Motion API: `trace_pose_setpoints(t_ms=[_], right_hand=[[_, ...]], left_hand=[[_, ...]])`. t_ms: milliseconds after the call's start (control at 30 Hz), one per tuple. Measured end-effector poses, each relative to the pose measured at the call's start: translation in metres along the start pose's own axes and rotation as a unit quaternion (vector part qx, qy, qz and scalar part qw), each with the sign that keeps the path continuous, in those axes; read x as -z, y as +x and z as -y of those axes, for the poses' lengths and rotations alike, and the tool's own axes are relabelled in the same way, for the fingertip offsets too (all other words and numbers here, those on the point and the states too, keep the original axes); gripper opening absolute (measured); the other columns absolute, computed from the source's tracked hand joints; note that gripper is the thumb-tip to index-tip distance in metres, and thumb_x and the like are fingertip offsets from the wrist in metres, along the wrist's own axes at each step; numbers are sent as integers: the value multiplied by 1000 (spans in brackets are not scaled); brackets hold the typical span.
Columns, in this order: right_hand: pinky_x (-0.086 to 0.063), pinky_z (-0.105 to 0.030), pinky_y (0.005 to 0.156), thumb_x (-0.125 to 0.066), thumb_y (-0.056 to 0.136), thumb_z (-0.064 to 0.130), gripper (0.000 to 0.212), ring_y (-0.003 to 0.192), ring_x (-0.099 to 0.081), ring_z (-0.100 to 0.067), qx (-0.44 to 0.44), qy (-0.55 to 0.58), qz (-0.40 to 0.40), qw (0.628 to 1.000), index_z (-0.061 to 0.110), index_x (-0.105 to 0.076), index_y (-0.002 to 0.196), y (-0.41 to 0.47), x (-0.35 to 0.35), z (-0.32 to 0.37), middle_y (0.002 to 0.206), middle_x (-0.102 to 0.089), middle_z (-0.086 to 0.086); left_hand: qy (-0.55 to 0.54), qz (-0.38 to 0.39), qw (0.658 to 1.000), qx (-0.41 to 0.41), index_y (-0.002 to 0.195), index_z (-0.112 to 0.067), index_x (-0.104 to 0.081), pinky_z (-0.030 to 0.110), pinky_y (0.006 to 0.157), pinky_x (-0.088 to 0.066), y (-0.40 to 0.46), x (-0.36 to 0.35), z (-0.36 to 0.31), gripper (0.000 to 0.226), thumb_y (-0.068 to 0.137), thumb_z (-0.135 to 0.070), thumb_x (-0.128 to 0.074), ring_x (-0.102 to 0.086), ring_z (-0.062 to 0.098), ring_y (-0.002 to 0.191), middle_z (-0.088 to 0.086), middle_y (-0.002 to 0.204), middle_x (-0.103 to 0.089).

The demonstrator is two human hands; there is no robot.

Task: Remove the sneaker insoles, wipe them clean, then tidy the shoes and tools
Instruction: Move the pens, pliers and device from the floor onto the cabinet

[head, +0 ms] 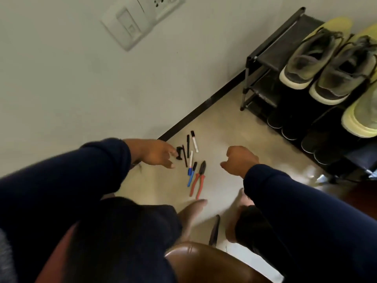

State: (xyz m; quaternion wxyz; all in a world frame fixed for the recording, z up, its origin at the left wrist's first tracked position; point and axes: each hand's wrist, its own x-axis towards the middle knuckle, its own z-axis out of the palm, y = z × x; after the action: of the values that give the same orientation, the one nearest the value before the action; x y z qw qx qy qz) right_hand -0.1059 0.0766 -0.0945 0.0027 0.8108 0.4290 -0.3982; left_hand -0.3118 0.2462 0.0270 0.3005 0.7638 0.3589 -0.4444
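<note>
Several tools lie in a row on the tiled floor near the wall: a small black clip-like piece [179, 153], black pens [187, 143], a white marker [194, 141], blue-capped markers [191, 174] and red-handled pliers [199, 180]. My left hand [158, 153] reaches over the floor with loose fingers, its fingertips at the black piece, holding nothing. My right hand [239, 160] hovers right of the pliers with fingers curled and nothing in it. Two grey-green sneakers [312, 56] [344, 72] with pale soles stand on the top shelf of a black shoe rack [265, 58] at the right.
A yellow-soled shoe [361, 117] sits at the rack's right edge, with dark shoes on lower shelves. A brown chair seat [206, 262] is below me, my bare feet [191, 213] on the floor, a dark strip [214, 229] between them. A wall switch plate [130, 23] is up left.
</note>
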Motion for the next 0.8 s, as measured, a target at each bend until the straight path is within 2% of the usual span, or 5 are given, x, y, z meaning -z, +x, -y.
trace_pose_setpoints(t_ms=[100, 267, 533, 700, 800], right_hand=[[-54, -38, 90, -63, 93, 50, 43, 100, -60, -22, 4, 14, 20, 1000, 20, -60, 124, 18, -17, -2, 118, -63, -1], [-54, -35, 89, -62, 94, 46, 46, 111, -62, -25, -8, 17, 61, 998, 13, -63, 126, 79, -72, 4, 126, -65, -5], [-48, -27, 76, -58, 98, 39, 28, 104, -64, -26, -14, 19, 115, 993, 15, -69, 106, 182, -173, 35, 108, -67, -5], [-37, -30, 73, -55, 99, 38, 24, 89, -52, -28, -13, 10, 26, 1000, 14, -55, 96, 264, -170, 50, 109, -65, -12], [-40, -32, 75, -61, 97, 42, 33, 98, -58, -32, -11, 5, 34, 999, 11, -58, 106, 304, -166, 59, 117, -64, -15]], left_hand=[[50, -18, 998, 41, 151, -21, -50, 38, 118, -34, 30, 11, 10, 60, 99, -47, -64, -46, 22, 140, 4, 153, -50], [12, -26, 997, 68, 135, -13, -61, 37, 106, -43, 141, -54, 30, 49, 102, -48, -56, -57, 25, 124, 8, 137, -60], [-227, -83, 957, 158, 84, -23, -59, 22, 57, -36, 292, -178, 75, 26, 97, -45, -61, -54, 6, 70, -8, 79, -57], [-329, -231, 893, 200, 85, -21, -59, 36, 70, -58, 344, -179, 80, 42, 87, -62, -66, -65, 18, 74, -4, 81, -66], [-343, -232, 888, 199, 81, -21, -57, 35, 71, -59, 365, -172, 79, 41, 85, -59, -71, -68, 21, 77, -1, 84, -69]])
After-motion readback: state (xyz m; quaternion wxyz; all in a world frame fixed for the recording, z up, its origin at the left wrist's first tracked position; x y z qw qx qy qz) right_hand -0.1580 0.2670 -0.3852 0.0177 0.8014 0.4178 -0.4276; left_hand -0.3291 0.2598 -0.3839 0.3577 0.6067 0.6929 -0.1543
